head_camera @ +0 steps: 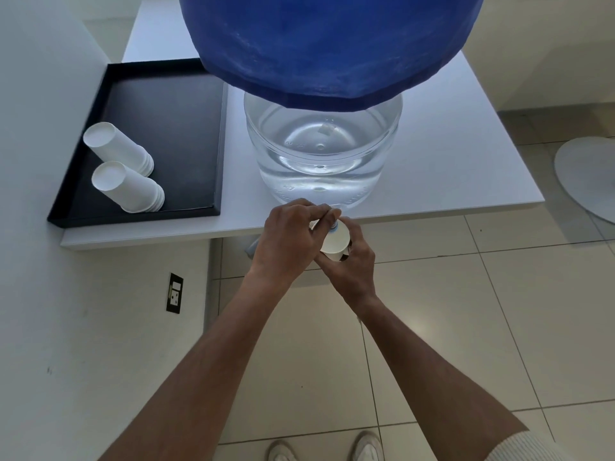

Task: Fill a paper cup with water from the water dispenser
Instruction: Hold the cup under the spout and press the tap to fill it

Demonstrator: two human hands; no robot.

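Note:
A clear water dispenser [321,151] with a blue top [329,44] stands on the white table [459,154], water visible inside. At the table's front edge my right hand [349,264] holds a white paper cup [336,242] just below the dispenser's tap [333,225], which shows a bit of blue. My left hand [288,241] reaches over the cup with its fingers closed on the tap. The inside of the cup is hidden, so I cannot tell whether water is flowing.
A black tray [166,128] on the table's left holds two stacks of white paper cups [128,188] lying on their sides. A wall with a socket [174,293] is at left. Tiled floor lies below, with a white round object [589,178] at right.

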